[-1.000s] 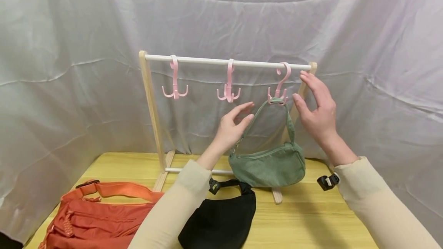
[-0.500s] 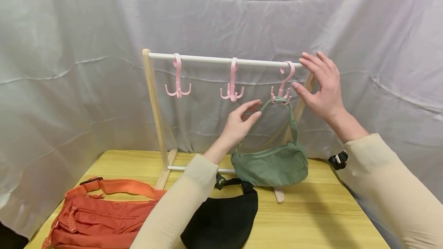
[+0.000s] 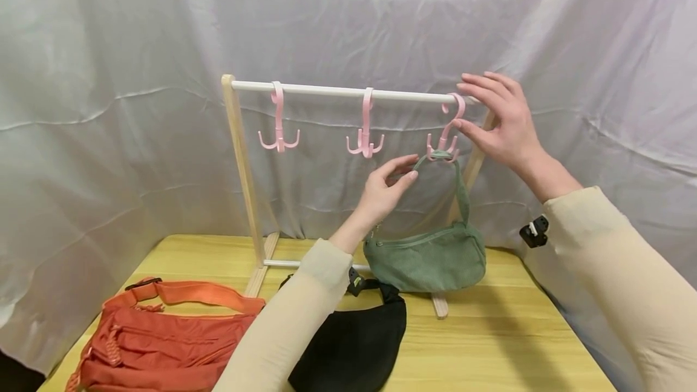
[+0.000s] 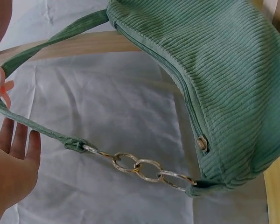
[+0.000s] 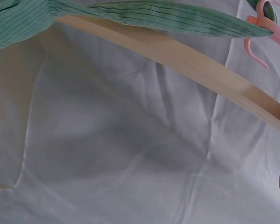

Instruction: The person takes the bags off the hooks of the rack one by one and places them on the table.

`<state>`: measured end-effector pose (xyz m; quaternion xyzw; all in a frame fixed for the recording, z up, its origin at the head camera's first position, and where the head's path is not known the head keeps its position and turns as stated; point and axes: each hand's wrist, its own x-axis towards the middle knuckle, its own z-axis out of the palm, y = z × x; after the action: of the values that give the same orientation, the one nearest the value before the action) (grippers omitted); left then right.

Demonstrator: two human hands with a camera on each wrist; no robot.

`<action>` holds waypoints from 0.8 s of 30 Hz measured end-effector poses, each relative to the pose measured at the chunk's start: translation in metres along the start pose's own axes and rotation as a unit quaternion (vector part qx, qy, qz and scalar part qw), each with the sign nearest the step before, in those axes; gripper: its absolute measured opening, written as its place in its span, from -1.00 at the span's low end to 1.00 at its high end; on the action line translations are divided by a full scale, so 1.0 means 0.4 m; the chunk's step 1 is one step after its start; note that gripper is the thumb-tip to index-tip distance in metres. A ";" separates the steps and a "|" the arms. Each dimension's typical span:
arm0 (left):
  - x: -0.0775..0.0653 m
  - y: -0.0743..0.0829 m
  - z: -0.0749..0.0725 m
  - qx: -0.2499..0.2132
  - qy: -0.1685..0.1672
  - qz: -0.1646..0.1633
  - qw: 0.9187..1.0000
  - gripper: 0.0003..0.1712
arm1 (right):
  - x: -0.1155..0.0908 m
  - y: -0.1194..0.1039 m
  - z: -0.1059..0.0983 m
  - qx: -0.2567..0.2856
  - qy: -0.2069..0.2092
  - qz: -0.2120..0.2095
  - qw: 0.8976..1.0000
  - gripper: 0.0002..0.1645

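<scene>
A green corduroy shoulder bag (image 3: 427,259) hangs by its strap (image 4: 65,37) from the rightmost pink hook (image 3: 443,141). Gold chain links (image 4: 149,170) join one end of the strap to the bag. My left hand (image 3: 383,189) is beside the strap's left side, fingers extended; whether they touch it I cannot tell. High at the rack's right end is my right hand (image 3: 506,120), its thumb tip at the hook's stem and its fingers spread near the white rod (image 3: 408,96). In the right wrist view, only a sliver of that hand shows.
Two more pink hooks, one at the left (image 3: 279,120) and one in the middle (image 3: 366,126), hang on the rod of the wooden rack (image 3: 242,168). A red-orange bag (image 3: 169,340) and a black bag (image 3: 354,343) lie on the yellow wooden table (image 3: 463,343). Grey cloth (image 3: 348,29) surrounds it.
My right hand has risen and moved left, up to the hook. My left hand has shifted right and slightly up, towards the strap. The green bag stays hanging on its hook.
</scene>
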<state>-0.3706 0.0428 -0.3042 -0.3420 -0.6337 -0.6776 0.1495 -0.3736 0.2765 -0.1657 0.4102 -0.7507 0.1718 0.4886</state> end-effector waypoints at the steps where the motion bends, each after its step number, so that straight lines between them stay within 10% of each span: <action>1: 0.000 -0.001 0.002 0.000 0.000 -0.002 1.000 -0.58 | 0.003 -0.001 0.000 0.006 0.000 0.000 1.000 -0.11; 12: -0.005 -0.012 0.018 -0.026 0.028 -0.010 0.999 -0.63 | 0.004 -0.016 -0.008 0.016 -0.050 0.036 0.998 -0.36; 24: 0.003 -0.009 0.032 -0.012 0.068 0.008 0.998 -0.72 | 0.007 -0.026 0.012 0.033 -0.009 0.072 0.997 -0.36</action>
<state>-0.3703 0.0560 -0.3068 -0.3022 -0.6112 -0.7054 0.1938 -0.3688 0.2658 -0.1669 0.3730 -0.7763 0.2277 0.4543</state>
